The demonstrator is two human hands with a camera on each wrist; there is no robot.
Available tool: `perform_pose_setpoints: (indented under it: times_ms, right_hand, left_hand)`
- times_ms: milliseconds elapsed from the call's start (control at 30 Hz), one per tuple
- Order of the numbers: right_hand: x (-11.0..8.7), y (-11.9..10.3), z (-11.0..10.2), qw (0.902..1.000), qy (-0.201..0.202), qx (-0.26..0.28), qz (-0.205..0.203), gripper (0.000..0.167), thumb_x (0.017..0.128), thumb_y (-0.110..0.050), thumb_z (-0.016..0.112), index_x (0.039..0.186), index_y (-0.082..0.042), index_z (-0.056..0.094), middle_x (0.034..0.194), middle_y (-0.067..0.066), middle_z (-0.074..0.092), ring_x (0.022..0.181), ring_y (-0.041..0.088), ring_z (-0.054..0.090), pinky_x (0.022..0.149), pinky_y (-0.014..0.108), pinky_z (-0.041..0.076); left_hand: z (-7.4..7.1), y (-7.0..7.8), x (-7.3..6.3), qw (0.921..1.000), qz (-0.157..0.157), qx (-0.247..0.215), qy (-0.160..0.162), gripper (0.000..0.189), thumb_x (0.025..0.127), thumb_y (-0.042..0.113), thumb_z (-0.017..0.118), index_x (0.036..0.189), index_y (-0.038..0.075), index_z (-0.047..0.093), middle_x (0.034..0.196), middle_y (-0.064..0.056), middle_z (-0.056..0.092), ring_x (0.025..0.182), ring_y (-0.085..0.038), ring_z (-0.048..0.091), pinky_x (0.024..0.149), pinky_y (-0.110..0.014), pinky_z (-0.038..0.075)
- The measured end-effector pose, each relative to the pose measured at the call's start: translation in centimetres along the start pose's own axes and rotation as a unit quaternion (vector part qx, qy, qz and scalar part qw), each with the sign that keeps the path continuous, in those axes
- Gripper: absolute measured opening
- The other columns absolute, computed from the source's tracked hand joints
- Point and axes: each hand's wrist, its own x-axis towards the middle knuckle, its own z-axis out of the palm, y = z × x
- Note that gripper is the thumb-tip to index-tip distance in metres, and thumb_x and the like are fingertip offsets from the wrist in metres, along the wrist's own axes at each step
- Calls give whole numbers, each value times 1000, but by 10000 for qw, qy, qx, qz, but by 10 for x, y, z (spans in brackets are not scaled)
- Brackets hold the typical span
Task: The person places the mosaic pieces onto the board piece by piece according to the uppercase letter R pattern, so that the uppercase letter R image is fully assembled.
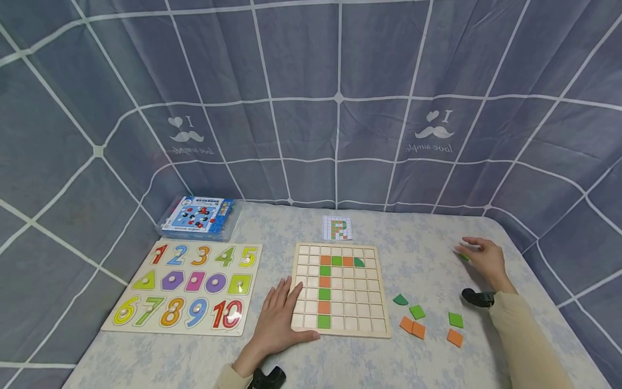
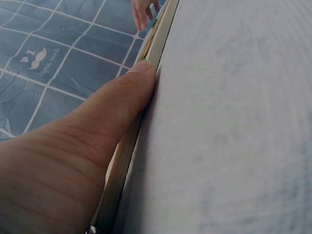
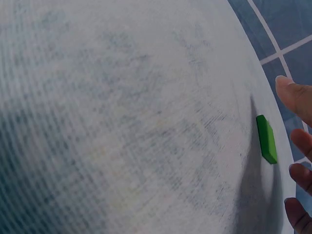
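A wooden grid board (image 1: 355, 322) lies flat in the middle, with orange and green tiles forming a column and a top row. At the row's right end is a green quarter-round piece (image 1: 359, 262). My left hand (image 1: 278, 323) rests at the board's lower left corner, fingers spread, its thumb along the near edge (image 2: 117, 190). On the right, my right hand (image 1: 486, 260) hovers over a green tile (image 3: 266, 139). In the right wrist view, its fingers (image 3: 297, 100) are apart from this tile, which lies on the cloth.
Loose pieces lie right of the board: a green quarter-round (image 1: 400, 299), green squares (image 1: 455, 320) and orange squares (image 1: 454, 337). Behind the board is a small pattern card (image 1: 337, 228). A number puzzle board (image 1: 187, 286) and a boxed set (image 1: 196, 218) sit at the left.
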Motion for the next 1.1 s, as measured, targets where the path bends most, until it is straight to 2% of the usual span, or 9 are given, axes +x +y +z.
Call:
perform_pose_setpoints:
  times_ms: [400,767,867,1100]
  right_hand:
    - [-2,8,0,9995,-69,-257,-168,50,90,-27,67,124,8,57,124,33,51,106,47,49,84,58,39]
    - [-2,14,0,9988,-138,-459,-35,50,89,-30,67,120,8,59,118,32,55,105,46,51,85,60,36]
    - [-2,14,-2,9985,-167,-515,-83,48,89,-29,67,118,9,60,117,33,55,106,48,51,85,59,38]
    - [-5,16,-3,9985,-160,-484,-200,43,87,-25,70,113,10,64,110,32,59,95,44,55,78,54,44]
  left_hand:
    - [1,0,0,10000,-33,18,7,109,66,68,72,148,6,34,151,-22,22,140,-37,13,111,-51,10]
    - [0,0,0,10000,-50,78,-14,110,66,70,70,148,6,33,152,-21,22,141,-36,13,111,-51,10]
    - [0,0,0,10000,-45,63,-5,110,66,70,70,148,6,33,152,-22,22,141,-36,13,111,-50,10]
    - [0,0,0,9999,-59,83,-28,110,66,70,70,148,6,33,152,-21,22,141,-36,13,111,-50,10]
